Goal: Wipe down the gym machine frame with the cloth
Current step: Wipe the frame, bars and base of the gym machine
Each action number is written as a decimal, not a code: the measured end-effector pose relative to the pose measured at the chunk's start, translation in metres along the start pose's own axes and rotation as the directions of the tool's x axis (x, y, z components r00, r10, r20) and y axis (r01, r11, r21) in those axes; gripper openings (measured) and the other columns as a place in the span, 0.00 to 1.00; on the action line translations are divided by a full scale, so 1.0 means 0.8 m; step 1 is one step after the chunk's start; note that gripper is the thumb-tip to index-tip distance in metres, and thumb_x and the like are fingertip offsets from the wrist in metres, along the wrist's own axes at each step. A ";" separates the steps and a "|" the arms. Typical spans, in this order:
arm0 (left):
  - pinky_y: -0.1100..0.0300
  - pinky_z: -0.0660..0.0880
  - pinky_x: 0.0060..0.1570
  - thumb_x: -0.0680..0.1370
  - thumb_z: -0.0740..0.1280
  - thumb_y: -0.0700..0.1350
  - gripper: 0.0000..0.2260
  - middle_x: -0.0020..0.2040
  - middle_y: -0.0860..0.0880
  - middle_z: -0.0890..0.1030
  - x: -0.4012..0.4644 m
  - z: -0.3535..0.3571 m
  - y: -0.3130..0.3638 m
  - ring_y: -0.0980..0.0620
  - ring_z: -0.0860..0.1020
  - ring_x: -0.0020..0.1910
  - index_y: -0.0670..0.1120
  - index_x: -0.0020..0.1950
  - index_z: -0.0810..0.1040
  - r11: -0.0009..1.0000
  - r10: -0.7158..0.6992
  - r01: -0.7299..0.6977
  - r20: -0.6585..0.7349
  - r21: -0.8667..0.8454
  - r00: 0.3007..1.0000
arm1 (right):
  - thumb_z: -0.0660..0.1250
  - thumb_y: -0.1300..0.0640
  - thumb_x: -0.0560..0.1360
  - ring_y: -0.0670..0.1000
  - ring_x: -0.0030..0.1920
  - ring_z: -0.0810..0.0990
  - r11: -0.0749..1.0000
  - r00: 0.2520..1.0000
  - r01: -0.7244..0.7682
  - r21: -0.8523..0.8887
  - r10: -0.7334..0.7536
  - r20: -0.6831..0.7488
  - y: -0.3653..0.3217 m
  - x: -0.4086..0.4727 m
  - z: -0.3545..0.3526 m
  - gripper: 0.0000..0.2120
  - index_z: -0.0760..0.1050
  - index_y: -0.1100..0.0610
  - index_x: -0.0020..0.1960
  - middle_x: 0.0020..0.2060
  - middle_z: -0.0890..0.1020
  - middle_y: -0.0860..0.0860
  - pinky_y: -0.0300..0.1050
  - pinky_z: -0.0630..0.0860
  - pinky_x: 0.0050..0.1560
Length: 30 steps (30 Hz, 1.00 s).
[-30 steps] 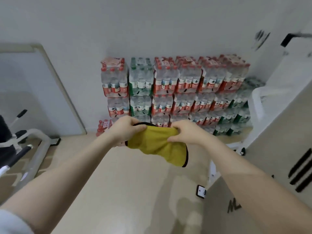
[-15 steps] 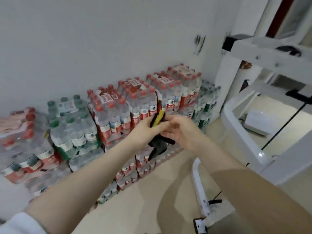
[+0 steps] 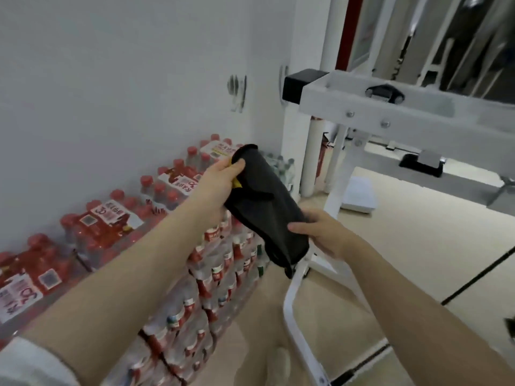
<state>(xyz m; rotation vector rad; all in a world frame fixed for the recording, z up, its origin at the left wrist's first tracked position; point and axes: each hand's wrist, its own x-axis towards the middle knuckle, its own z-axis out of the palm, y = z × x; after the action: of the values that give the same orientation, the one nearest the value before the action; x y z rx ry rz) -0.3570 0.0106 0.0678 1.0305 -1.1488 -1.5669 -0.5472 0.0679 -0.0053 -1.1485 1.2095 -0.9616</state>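
The cloth [image 3: 267, 207] shows its black side, with a sliver of yellow near my left thumb. It is stretched out in the air between both hands. My left hand [image 3: 220, 185] grips its upper end and my right hand [image 3: 323, 232] holds its lower end with the thumb on top. The white gym machine frame [image 3: 390, 110] stands to the right, its horizontal beam with a black end cap above and beyond the cloth. A white floor tube of the frame [image 3: 295, 327] runs below my right forearm. Neither hand touches the frame.
Stacked packs of water bottles [image 3: 172, 246] with red and green caps line the grey wall on the left. A thin black cable [image 3: 473, 277] crosses the beige floor at right. A white pad [image 3: 359, 196] lies on the floor under the frame.
The cloth was bunched between my hands and is now spread out, black side up. The view has turned right and the machine frame is closer.
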 end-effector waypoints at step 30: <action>0.64 0.66 0.62 0.76 0.66 0.40 0.22 0.66 0.52 0.72 0.563 0.152 0.030 0.58 0.70 0.62 0.46 0.70 0.68 0.413 0.363 -0.740 0.649 0.531 0.669 | 0.53 0.40 0.76 0.58 0.69 0.68 0.100 0.680 -0.357 -0.929 -0.654 -0.331 -0.160 0.393 -0.263 0.27 0.71 0.58 0.66 0.66 0.74 0.55 0.65 0.61 0.67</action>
<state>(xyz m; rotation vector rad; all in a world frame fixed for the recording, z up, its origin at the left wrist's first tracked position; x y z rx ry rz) -0.5757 -0.4021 0.0694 0.6079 -2.3537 -0.6810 -0.7097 -0.2905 0.0636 -2.1510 2.7605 -0.6321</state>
